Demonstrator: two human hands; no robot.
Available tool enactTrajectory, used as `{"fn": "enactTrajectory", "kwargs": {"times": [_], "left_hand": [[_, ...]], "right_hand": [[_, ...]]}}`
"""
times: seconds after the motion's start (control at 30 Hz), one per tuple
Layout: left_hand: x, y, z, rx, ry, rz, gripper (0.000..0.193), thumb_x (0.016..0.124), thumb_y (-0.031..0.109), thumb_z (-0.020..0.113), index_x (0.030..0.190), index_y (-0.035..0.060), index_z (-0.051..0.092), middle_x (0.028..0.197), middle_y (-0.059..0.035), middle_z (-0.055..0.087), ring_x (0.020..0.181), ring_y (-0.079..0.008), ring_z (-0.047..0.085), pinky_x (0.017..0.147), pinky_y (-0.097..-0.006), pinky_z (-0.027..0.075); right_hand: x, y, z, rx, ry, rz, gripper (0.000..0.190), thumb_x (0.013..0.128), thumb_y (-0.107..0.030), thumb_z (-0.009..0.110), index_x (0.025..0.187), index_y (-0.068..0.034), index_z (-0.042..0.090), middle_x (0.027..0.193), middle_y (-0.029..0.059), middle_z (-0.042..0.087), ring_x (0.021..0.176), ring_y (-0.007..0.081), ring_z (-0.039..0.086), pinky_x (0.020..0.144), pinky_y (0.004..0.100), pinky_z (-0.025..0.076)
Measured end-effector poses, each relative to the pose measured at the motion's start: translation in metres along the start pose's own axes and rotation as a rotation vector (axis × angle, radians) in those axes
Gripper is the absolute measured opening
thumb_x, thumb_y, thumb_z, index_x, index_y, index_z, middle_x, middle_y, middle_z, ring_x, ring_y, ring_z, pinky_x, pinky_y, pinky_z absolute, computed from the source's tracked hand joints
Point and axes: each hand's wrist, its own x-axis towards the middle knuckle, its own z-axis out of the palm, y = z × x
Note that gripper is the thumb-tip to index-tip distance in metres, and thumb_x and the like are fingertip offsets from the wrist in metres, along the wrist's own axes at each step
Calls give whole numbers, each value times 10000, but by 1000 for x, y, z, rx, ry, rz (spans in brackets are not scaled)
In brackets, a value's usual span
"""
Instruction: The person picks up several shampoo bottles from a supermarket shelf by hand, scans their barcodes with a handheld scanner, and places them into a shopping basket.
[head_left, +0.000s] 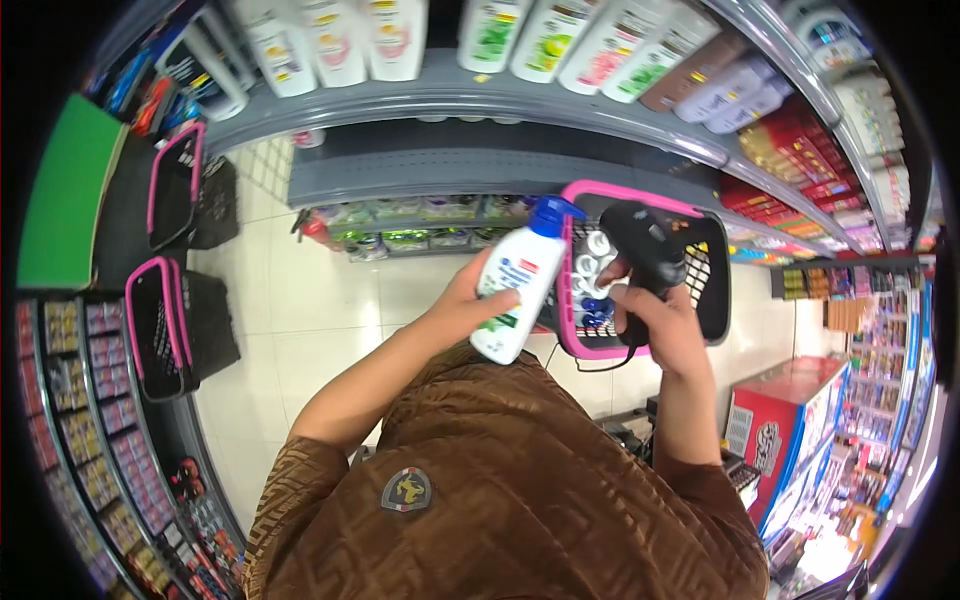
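Observation:
My left hand (469, 300) grips a white pump bottle (517, 289) with a blue pump head, tilted to the right in front of my body. Its front bears printed writing and a green leaf picture. In my right hand (660, 322) is a black handheld barcode scanner (641, 240), its cable hanging below the grip. The scanner's head is level with the bottle's upper part, a little to its right. Behind and beneath the scanner stands a black shopping basket (716, 300) with a pink rim. White-capped and blue-capped bottles (589, 266) lie inside it, partly hidden by my right hand.
Ahead runs a grey shelf (465, 94) with white bottles (394, 41) along it. Lower shelves (420, 176) sit beneath. More pink-rimmed baskets (202, 322) stand at the left, near shelves of small packages (82, 420). A red chest freezer (784, 412) is at the right.

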Motion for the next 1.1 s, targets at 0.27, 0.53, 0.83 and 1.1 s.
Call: {"fn": "enactTrajectory", "kwargs": {"times": [0.27, 0.53, 0.83, 1.1], "left_hand": [[-95, 38, -71, -969, -303, -31, 792, 979, 743, 410, 1513, 158, 430, 1256, -179, 619, 832, -286, 662, 667, -427, 550], [-122, 58, -72, -816, -52, -66, 841, 967, 758, 395, 1496, 105, 449, 1323, -155, 552, 1078, -284, 626, 760, -451, 552], [-106, 54, -69, -861, 56, -70, 885, 897, 735, 552, 1502, 102, 423, 1401, -171, 520, 1163, -305, 622, 872, -479, 551], [-50, 55, -47, -848, 159, -129, 746, 989, 658, 462, 1479, 96, 464, 1296, -168, 613, 1119, -310, 646, 878, -516, 544]], "right_hand": [[10, 78, 82, 62, -59, 236, 287, 940, -121, 708, 1187, -1, 626, 877, 102, 669, 556, 138, 601, 528, 258, 461], [9, 74, 143, 30, -151, 91, 79, 948, -98, 714, 946, -27, 679, 736, 23, 649, 575, 88, 575, 525, 254, 441], [20, 135, 96, -96, 56, 277, 190, 954, -190, 723, 977, -20, 642, 807, 56, 657, 544, 127, 605, 492, 270, 464], [33, 200, 35, -54, 231, 161, 204, 943, -197, 748, 969, -13, 665, 770, 47, 680, 543, 125, 628, 508, 271, 501]]}}
